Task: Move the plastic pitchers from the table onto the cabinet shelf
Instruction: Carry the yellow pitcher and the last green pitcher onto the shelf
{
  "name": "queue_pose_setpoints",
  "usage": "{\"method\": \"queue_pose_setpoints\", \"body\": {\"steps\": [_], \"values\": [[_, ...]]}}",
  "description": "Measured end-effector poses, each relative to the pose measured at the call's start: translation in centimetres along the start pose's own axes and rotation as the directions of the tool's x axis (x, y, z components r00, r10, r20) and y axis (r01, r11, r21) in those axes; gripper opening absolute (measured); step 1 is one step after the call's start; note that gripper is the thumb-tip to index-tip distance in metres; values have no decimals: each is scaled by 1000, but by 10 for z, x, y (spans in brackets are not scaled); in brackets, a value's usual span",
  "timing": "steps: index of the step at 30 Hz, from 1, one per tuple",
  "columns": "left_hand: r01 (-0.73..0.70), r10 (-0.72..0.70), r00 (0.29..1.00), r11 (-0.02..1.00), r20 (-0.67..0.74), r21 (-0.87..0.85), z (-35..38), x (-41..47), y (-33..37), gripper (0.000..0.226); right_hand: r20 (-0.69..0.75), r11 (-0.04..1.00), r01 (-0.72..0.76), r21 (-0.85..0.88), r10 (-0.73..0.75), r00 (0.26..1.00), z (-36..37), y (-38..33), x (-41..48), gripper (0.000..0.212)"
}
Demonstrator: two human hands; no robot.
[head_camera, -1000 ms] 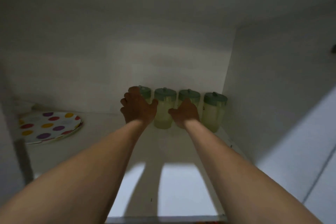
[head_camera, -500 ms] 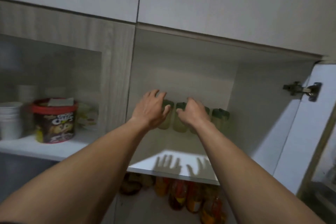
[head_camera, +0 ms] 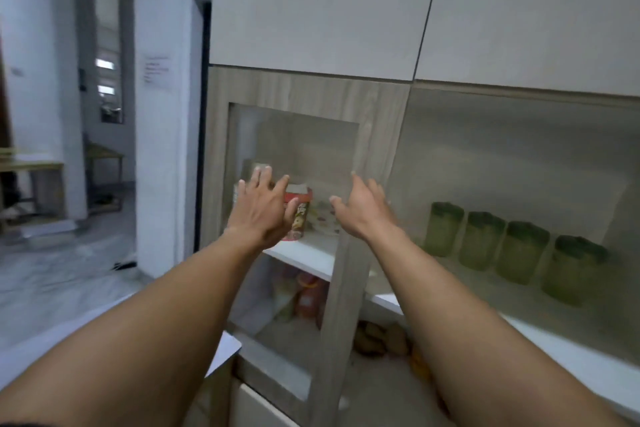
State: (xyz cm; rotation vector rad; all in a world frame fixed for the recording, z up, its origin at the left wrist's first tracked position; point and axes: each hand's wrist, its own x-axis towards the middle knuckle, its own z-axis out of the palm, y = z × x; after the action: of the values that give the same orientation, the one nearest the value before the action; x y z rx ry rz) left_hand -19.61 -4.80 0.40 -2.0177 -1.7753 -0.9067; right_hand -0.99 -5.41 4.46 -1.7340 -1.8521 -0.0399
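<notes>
Several pale green plastic pitchers (head_camera: 519, 250) with dark green lids stand in a row at the back of the white cabinet shelf (head_camera: 571, 354) on the right. My left hand (head_camera: 265, 208) is raised in front of the glass-fronted cabinet, fingers spread, holding nothing. My right hand (head_camera: 363, 208) is also spread and empty, left of the pitchers and apart from them. Both arms are stretched forward.
A glass-front cabinet door (head_camera: 294, 218) with a wood frame (head_camera: 346, 288) is at the centre; behind it are a red cereal tub (head_camera: 301, 215) and bottles (head_camera: 308, 298) on a lower shelf. A white table corner (head_camera: 225, 347) lies below. A doorway and tiled floor (head_camera: 62, 270) open to the left.
Both hands have let go of the pitchers and pulled back out of the cabinet. The view has swung left, so the pitchers now sit at the right.
</notes>
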Motion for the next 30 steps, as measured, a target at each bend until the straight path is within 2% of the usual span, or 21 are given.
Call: {"method": "queue_pose_setpoints", "body": {"steps": [4,7,15,22,30], "values": [[144,-151,987,983,58,113,-24,-56,-59,65,61,993,101,55,-104,993,37,-55,-24,77],[276,-286,957,947,41,167,-47,-96,-105,65,101,972,208,105,-219,970,69,-105,-46,75],[504,-517,855,806,-46,312,-117,-203,-219,67,258,884,405,234,-458,851,138,-244,-125,75],[630,-647,758,696,-78,344,-176,-298,-296,66,344,816,461,348,-569,747,190,-351,-194,77],[756,-754,638,575,-157,314,-223,-398,-391,66,366,749,456,480,-643,672,245,-458,-277,69]]}}
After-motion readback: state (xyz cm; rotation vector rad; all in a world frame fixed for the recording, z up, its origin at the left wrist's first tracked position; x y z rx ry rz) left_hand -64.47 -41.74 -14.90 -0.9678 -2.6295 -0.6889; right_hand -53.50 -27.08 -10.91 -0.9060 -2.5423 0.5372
